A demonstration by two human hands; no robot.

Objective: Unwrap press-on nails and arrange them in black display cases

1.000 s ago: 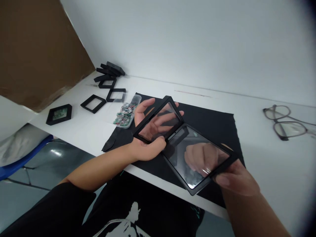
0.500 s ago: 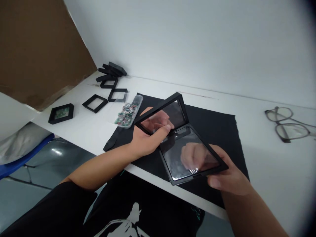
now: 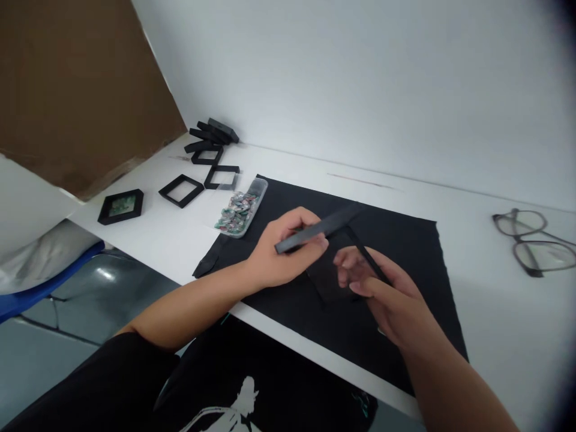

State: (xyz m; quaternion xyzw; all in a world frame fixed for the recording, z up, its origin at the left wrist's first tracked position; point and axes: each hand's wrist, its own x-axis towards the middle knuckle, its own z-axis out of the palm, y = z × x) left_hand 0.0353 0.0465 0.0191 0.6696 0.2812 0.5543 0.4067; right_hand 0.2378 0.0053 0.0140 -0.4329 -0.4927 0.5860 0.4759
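Above the black mat (image 3: 396, 240) I hold a black hinged display frame (image 3: 335, 223) with clear film panes, its two halves folded apart. My left hand (image 3: 281, 258) is closed around one half, which is seen nearly edge-on and slightly blurred. Thumb and fingers of my right hand (image 3: 398, 303) grip the other half by its right side. Some of those fingers show through the clear film. Left of the mat's far corner is a clear plastic box (image 3: 256, 207) full of small green and reddish wrapped pieces (image 3: 236, 213).
Several black frames lie on the white table at the left, among them an open square frame (image 3: 180, 191) and one with green contents (image 3: 120, 206). More are piled by the wall (image 3: 211, 133). Eyeglasses (image 3: 535, 240) rest at the right.
The display frame has turned in my hands: its left half now shows its narrow edge rather than its pane. My right hand has shifted up and left. The view has tilted slightly.
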